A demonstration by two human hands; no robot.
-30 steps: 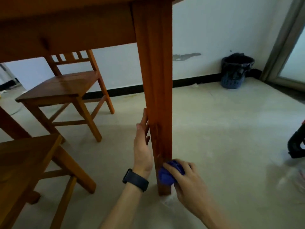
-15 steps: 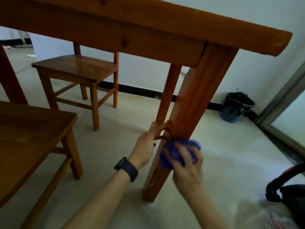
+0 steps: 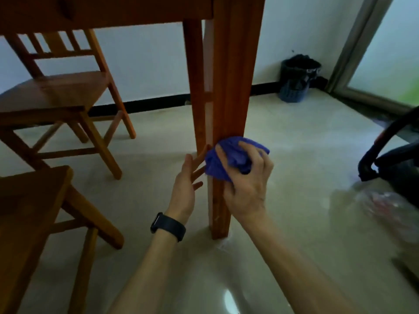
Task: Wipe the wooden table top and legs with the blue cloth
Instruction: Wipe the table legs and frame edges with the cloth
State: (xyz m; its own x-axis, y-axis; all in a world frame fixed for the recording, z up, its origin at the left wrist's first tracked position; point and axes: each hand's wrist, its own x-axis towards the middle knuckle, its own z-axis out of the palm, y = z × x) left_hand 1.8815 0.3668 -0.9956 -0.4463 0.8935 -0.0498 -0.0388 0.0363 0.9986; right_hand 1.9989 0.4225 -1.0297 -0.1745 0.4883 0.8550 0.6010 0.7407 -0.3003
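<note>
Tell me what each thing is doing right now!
Blue cloth: bunched, pressed on the table leg.
Right hand: grips the cloth.
Left hand: open, fingers on the leg.
Table leg: upright.
Chair: standing, nothing on it.
Bin: upright, bag-lined.

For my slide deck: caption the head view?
Right hand presses blue cloth to table leg; left hand touches leg.

Blue cloth (image 3: 229,159) and right hand (image 3: 244,180) moved up table leg (image 3: 231,87) from its foot.

Two chairs (image 3: 56,94) stand left of the table leg (image 3: 229,87); a bin (image 3: 297,80) sits behind, right.
</note>
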